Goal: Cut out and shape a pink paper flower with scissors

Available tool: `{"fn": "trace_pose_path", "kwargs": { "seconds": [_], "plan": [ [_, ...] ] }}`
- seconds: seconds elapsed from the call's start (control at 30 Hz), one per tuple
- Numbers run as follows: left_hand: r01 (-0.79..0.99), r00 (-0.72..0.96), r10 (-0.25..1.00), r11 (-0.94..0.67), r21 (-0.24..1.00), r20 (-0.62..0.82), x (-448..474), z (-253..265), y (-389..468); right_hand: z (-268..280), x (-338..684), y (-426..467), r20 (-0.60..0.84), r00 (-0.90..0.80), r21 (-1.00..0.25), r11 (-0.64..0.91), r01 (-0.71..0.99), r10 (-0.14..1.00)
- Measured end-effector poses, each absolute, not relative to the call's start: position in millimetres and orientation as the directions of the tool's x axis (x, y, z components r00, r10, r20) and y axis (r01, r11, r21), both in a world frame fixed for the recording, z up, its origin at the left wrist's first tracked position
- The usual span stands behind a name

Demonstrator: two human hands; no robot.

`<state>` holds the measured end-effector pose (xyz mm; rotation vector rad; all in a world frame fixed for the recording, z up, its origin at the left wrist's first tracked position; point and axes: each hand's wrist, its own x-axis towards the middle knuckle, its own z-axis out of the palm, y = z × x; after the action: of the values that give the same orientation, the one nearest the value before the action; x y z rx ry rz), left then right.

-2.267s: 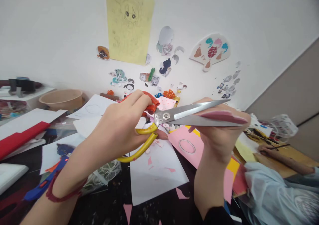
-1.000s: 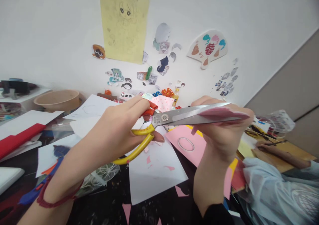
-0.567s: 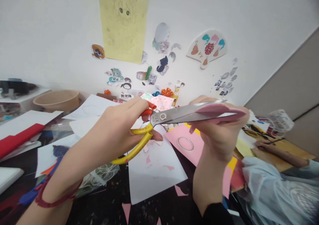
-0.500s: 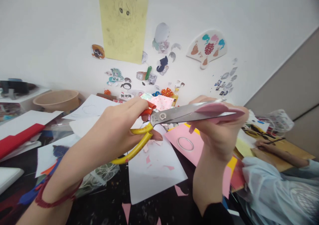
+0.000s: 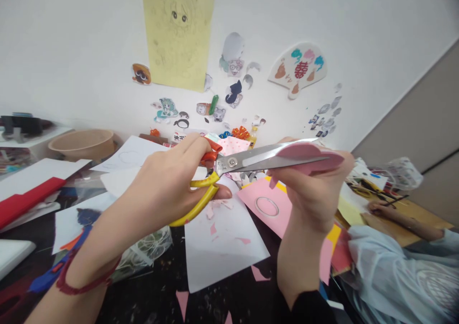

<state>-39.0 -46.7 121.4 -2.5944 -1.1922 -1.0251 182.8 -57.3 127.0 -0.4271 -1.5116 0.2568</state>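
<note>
My left hand [image 5: 161, 190], with a red band round the wrist, grips the yellow and red handles of large steel scissors [image 5: 251, 159]. The blades point right and are nearly closed on a small pink paper piece [image 5: 308, 154], seen edge-on. My right hand [image 5: 311, 195] pinches that piece from below, fingers just under the blades. Both hands are raised above the table. Small pink scraps lie on the white sheet [image 5: 222, 238] beneath.
A pink sheet with a drawn ring [image 5: 267, 204] lies under my right hand. A beige bowl [image 5: 84, 143], a red strip [image 5: 25, 202] and a blue glue gun [image 5: 53, 271] sit on the left. Another person's sleeve [image 5: 394, 276] and hand [image 5: 380, 208] are at right.
The scissors and both hands have risen slightly and shifted left. The blades have closed a little further along the pink piece, which my right hand has turned slightly.
</note>
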Motion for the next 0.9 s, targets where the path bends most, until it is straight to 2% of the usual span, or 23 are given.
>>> {"fn": "trace_pose_path", "kwargs": {
  "seconds": [0.27, 0.57, 0.9],
  "plan": [
    [0.732, 0.455, 0.672, -0.656, 0.184, 0.584, -36.0, 123.6, -50.6, 127.2, 183.6, -59.2, 0.891, 0.060, -0.454, 0.878, 0.151, 0.450],
    [0.723, 0.462, 0.704, -0.651, 0.231, 0.539, -32.8, 123.6, -46.1, 129.0, 185.6, -58.2, 0.896, 0.034, -0.445, 0.892, 0.080, 0.443],
    [0.717, 0.498, 0.698, -0.665, 0.209, 0.514, -37.4, 120.0, -46.8, 129.0, 186.6, -57.6, 0.907, 0.018, -0.421, 0.906, 0.048, 0.421]
  ]
}}
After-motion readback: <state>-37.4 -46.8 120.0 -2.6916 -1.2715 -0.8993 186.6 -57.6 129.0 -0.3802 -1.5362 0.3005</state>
